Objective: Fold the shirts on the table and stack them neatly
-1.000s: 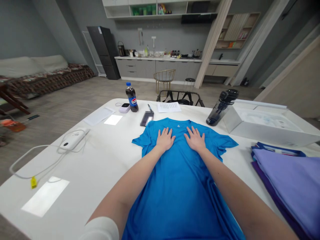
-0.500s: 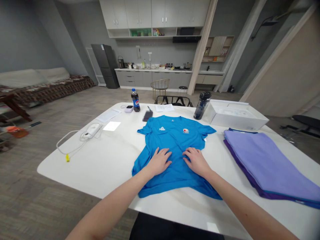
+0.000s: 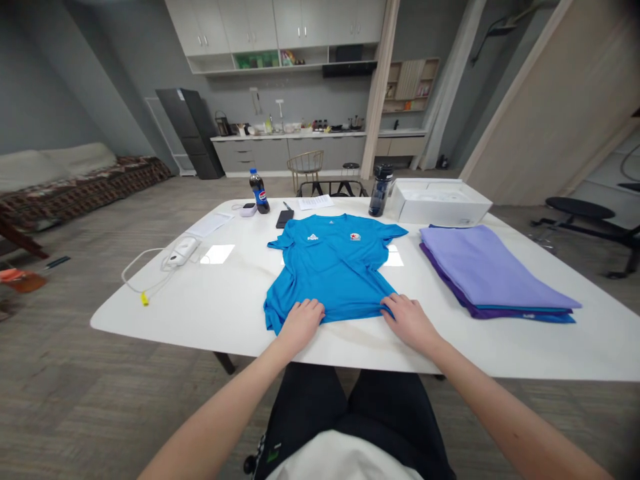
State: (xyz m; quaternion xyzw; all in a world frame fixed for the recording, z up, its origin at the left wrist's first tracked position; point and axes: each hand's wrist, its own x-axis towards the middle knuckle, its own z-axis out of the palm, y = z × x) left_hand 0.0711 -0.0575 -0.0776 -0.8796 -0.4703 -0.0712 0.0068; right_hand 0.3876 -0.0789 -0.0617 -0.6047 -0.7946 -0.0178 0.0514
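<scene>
A blue T-shirt [image 3: 333,267] lies front side up on the white table, collar pointing away from me. It has a white logo and a round red-and-white badge on its chest, and its fabric is wrinkled. At the near hem, my left hand [image 3: 302,325] has its fingers curled over the cloth, left of the middle. My right hand [image 3: 409,323] pinches the hem at its right corner. The shirt's lower left part spreads out beyond my left hand. The fingertips and thumbs are partly hidden by the hands.
Folded purple and blue clothes [image 3: 490,267] are stacked on the right of the table [image 3: 240,300]. Behind them are a white box [image 3: 440,207] and a dark water bottle [image 3: 381,191]. A cola bottle [image 3: 259,193], a black phone-like object [image 3: 285,219] and a white power strip [image 3: 181,253] are leftward.
Both hands have moved from the shirt's middle to its near hem and closed on it. The lower right edge has been drawn inward. My view has tilted down and shifted right.
</scene>
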